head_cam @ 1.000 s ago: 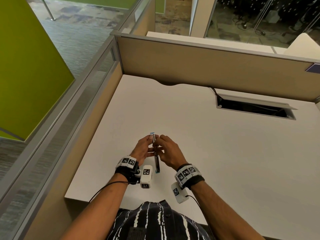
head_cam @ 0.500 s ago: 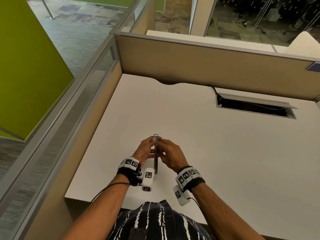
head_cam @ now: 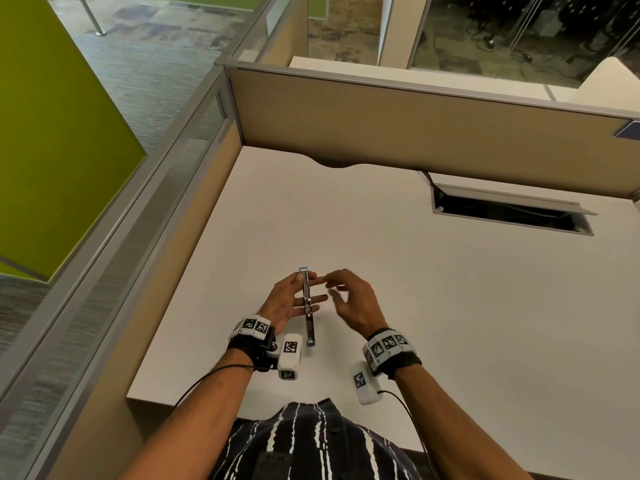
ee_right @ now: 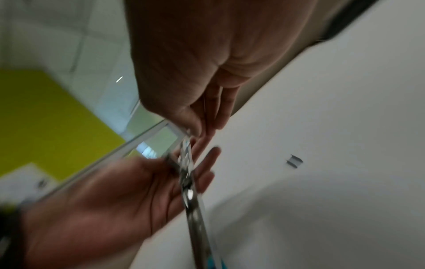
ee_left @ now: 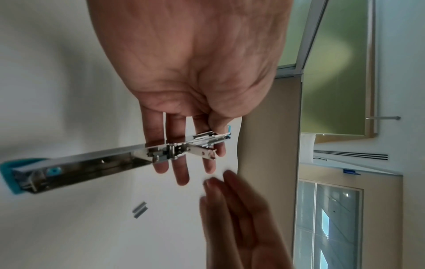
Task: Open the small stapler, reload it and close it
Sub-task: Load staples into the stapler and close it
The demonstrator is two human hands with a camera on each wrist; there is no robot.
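The white desk [head_cam: 450, 306] spreads wide toward twelve and three o'clock, walled by a tan partition [head_cam: 415, 133] and broken by a cable hatch [head_cam: 509, 216] at two. Above its near edge the left hand [head_cam: 284, 303] pinches the opened stapler [head_cam: 307, 306]; the right hand [head_cam: 353, 299], fingers loose, holds nothing. A staple strip [ee_left: 139, 209] lies on the desk.

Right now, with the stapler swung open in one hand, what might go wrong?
1. Only the left hand holds the open stapler, thumb pinching one end against the fingers. The long arm hangs free, so it may swing or slip.
2. The right hand has no grip on it and cannot steady it.
3. The staples lie loose on the desk, small and easy to knock away.
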